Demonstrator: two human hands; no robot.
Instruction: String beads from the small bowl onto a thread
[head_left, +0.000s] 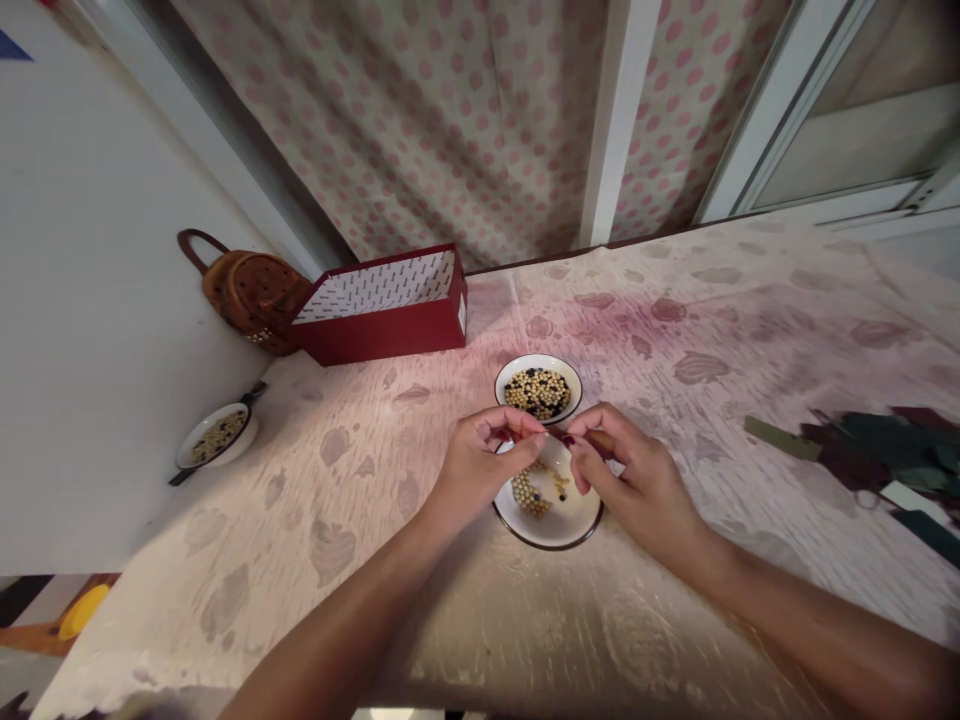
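Note:
My left hand is closed in a pinch, thumb against fingertips, over the left rim of the near white bowl. Facing it, my right hand pinches over the bowl's right side. The two sets of fingertips almost meet, and something thin and dark seems to run between them, too small to name. Inside the near bowl lie a cluster of pale gold beads and a short row of yellowish beads with a dark one at its end. Just beyond stands a second dark-rimmed bowl with mixed gold and black beads.
A red open box stands at the back left, beside a brown bag. Reflected in the glossy panel at left is another bowl of beads. Dark green and maroon flat pieces lie at right on the patterned tablecloth.

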